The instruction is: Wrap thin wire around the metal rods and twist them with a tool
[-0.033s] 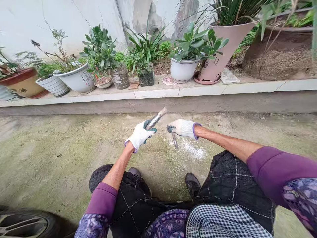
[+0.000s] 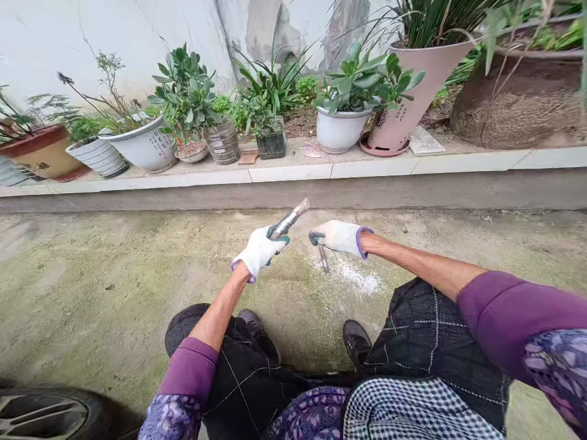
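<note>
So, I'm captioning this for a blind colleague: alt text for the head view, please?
A person's gloved left hand grips a rod-like object and the gloved right hand a thin strip, near white powder on the ground. Behind, potted plants line a tiled ledge.

Potted plants (image 2: 343, 131) line a tile-edged ledge (image 2: 288, 173) before a patchy white wall (image 2: 114, 27), above green-tinged concrete ground (image 2: 114, 256).

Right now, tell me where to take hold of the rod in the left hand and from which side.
Take the rod near its exposed far end, probably best from the person's right. The left hand closes around its nearer part, while the straight, slim shaft slants forward and rightward past the glove, leaving that end free.
</note>
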`<state>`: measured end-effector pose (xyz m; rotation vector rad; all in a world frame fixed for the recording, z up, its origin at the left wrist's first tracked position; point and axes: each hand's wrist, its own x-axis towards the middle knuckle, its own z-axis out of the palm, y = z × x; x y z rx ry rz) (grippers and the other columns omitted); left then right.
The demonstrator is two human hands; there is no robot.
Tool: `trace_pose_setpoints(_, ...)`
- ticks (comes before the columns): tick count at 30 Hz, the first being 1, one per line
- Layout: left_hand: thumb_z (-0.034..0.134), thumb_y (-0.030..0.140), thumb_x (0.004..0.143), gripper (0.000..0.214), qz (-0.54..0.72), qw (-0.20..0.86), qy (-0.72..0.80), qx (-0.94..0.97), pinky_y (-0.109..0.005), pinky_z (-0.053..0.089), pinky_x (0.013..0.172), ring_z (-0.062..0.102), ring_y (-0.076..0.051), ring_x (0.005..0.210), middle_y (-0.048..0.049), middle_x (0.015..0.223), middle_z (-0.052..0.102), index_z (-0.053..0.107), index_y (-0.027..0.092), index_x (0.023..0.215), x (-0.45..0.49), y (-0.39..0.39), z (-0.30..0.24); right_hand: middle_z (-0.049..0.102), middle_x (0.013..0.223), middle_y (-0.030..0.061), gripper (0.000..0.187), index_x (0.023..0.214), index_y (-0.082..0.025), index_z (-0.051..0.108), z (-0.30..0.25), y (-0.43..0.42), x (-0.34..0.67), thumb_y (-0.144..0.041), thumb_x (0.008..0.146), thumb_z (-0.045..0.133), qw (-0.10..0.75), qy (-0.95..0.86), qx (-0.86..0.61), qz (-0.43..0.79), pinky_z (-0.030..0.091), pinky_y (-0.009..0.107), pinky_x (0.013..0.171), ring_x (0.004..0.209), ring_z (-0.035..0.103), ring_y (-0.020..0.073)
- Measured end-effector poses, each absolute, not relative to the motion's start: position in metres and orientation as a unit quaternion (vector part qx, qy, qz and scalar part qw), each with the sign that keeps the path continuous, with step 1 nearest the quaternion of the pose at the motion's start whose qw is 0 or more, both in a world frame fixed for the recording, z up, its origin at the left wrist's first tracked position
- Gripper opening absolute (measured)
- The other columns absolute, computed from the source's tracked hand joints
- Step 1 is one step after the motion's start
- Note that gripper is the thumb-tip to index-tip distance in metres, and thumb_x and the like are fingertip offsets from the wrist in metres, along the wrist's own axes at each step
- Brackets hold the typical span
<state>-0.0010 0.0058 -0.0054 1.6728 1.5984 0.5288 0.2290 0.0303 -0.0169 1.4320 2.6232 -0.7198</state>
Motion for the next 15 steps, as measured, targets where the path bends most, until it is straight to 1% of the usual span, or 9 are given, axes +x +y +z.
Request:
trace_pose_setpoints(3,0.062,0.035,0.085,0.026,0.155,0.257,0.648,0.700,-0.024,0.049,0.061,0.063,-0.015,0.067,-0.0030,0.079,0.067,0.068,0.018,0.104,-0.003,0.020,-0.022,0.068,0.080,0.0011,0.020,0.091,-0.021,0.066,-0.010,0.015,0.213,-0.022,0.088,0.047,0.057,0.862,0.441,-0.244,0.035,0.025,0.061,0.067,0.054,0.0140)
trace_pose_setpoints(5,0.059,0.038,0.089,0.027,0.057,0.146,0.648,0.745,-0.028,0.051,0.073,0.069,-0.021,0.083,-0.0082,0.091,0.072,0.068,0.019,0.106,-0.003,0.025,-0.032,0.070,0.084,0.0020,0.022,0.094,-0.022,0.067,-0.003,0.003,0.201,-0.025,0.090,0.046,0.067,0.876,0.412,-0.240,0.034,0.026,0.061,0.069,0.057,0.0151)
trace_pose_setpoints(7,0.051,0.038,0.094,0.030,-0.051,0.073,0.630,0.772,-0.033,0.053,0.076,0.071,-0.026,0.088,-0.0125,0.095,0.074,0.067,0.019,0.110,-0.002,0.025,-0.041,0.071,0.088,0.0037,0.025,0.099,-0.022,0.069,0.007,-0.005,0.190,-0.026,0.090,0.046,0.078,0.887,0.404,-0.211,0.033,0.027,0.060,0.071,0.058,0.0163)
trace_pose_setpoints(9,0.045,0.030,0.096,0.030,-0.115,0.042,0.605,0.787,-0.036,0.053,0.075,0.072,-0.029,0.089,-0.0153,0.095,0.073,0.067,0.017,0.111,0.001,0.021,-0.045,0.072,0.090,0.0053,0.028,0.104,-0.022,0.069,0.017,-0.005,0.185,-0.026,0.091,0.045,0.095,0.884,0.425,-0.173,0.032,0.028,0.059,0.071,0.059,0.0173)
trace_pose_setpoints(11,0.043,0.022,0.095,0.029,-0.133,0.041,0.582,0.801,-0.038,0.054,0.077,0.072,-0.030,0.090,-0.0165,0.094,0.073,0.067,0.015,0.112,0.004,0.015,-0.045,0.072,0.090,0.0064,0.029,0.107,-0.022,0.069,0.023,0.002,0.187,-0.027,0.092,0.045,0.100,0.876,0.451,-0.139,0.031,0.029,0.059,0.071,0.060,0.0181)
trace_pose_setpoints(15,0.047,0.018,0.092,0.028,-0.160,0.055,0.522,0.836,-0.040,0.053,0.081,0.072,-0.031,0.092,-0.0154,0.090,0.073,0.069,0.017,0.110,0.014,0.004,-0.041,0.073,0.092,0.0064,0.027,0.103,-0.022,0.070,0.016,0.025,0.202,-0.029,0.091,0.047,0.081,0.874,0.462,-0.128,0.033,0.029,0.060,0.075,0.060,0.0183)
